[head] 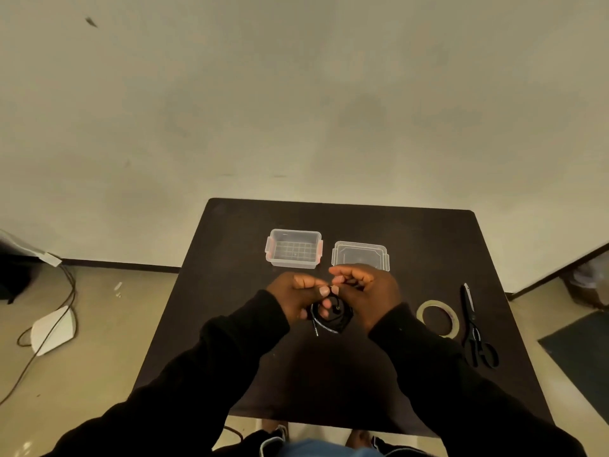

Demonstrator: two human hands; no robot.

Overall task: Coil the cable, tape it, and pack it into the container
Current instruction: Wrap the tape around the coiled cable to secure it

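A black cable (329, 319) hangs as a small coil between both hands above the middle of the dark table (230, 324). My left hand (296, 296) grips the coil's left side, and one thin end with a metal plug dangles below it. My right hand (365, 291) pinches the coil's top, fingertips touching those of the left. The clear open container (294, 248) stands just beyond the hands, with its clear lid (360, 255) lying beside it to the right. A roll of tape (437, 317) lies right of my right hand.
Black scissors (474, 328) lie right of the tape, near the table's right edge. On the floor to the left, a white sheet (52, 329) and a dark cord (49, 331). A dark mat (583, 354) lies on the floor at right. A wall rises behind the table.
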